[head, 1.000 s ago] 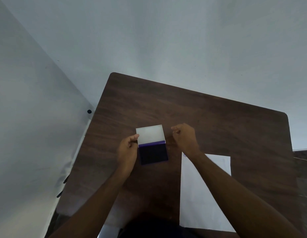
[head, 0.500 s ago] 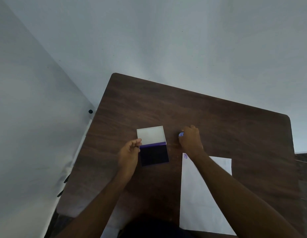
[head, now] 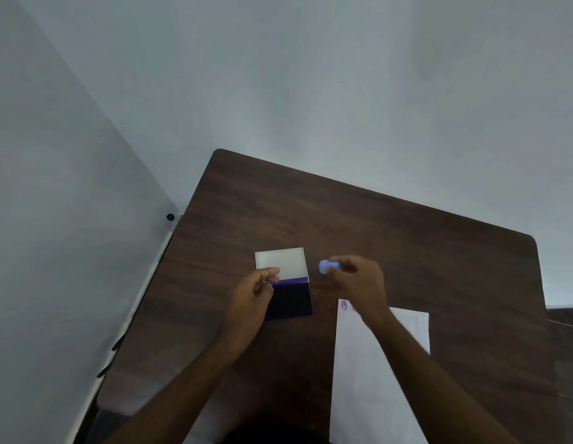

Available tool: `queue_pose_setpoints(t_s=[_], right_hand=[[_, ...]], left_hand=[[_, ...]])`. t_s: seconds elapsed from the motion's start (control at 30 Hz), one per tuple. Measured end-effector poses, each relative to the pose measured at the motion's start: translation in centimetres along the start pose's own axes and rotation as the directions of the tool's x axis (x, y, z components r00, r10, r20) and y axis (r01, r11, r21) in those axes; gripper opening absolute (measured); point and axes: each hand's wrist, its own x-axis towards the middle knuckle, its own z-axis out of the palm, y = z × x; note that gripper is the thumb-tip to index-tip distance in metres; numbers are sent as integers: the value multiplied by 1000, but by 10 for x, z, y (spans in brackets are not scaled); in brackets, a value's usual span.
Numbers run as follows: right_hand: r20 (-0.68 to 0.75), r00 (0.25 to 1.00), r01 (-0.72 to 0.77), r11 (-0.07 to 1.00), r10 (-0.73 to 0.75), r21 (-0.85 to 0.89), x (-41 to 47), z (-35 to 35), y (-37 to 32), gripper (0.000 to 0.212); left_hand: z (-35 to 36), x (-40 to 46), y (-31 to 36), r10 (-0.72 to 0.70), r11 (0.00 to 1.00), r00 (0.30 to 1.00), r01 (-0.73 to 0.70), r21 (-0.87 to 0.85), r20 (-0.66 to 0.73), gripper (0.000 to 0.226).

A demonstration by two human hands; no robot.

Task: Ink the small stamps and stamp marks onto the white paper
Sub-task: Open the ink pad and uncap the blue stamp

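My right hand point(head: 359, 280) pinches a small pale-blue stamp point(head: 326, 266) just right of the open ink pad point(head: 290, 296), whose left edge my left hand point(head: 253, 296) grips.

Both forearms bare, no sleeves in view. Left hand point(head: 250, 302) and right hand point(head: 359, 283) bare: no gloves, rings or watch visible.

A dark wood-grain table point(head: 407, 251), matt, is being shown; smooth white paper point(head: 368, 379) is lying on it; a glossy plastic ink pad point(head: 290, 299) with pale lid point(head: 280, 262) is being displayed.
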Motion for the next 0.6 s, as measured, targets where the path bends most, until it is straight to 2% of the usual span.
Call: queue_pose_setpoints(t_s=[0.1,0.23,0.33,0.47,0.6], right_hand=[[88,984,-171,955,154,241,-25,-1,-13,12],[177,949,-302,907,259,294,-47,-3,-21,20],[195,943,-317,903,269,291,-58,-5,-19,26],[234,946,-294,900,225,321,-68,-5,-15,17],[245,943,-294,907,225,302,-70,-2,-12,20]], left_hand=[[7,-9,17,35,999,997,-34,-13,73,28],[17,-19,32,57,998,984,-53,-27,168,45],[23,-25,37,82,996,982,-78,-32,168,42],[23,-31,39,76,996,988,-69,-58,135,31],[21,-35,37,55,997,990,-46,-68,128,29]])
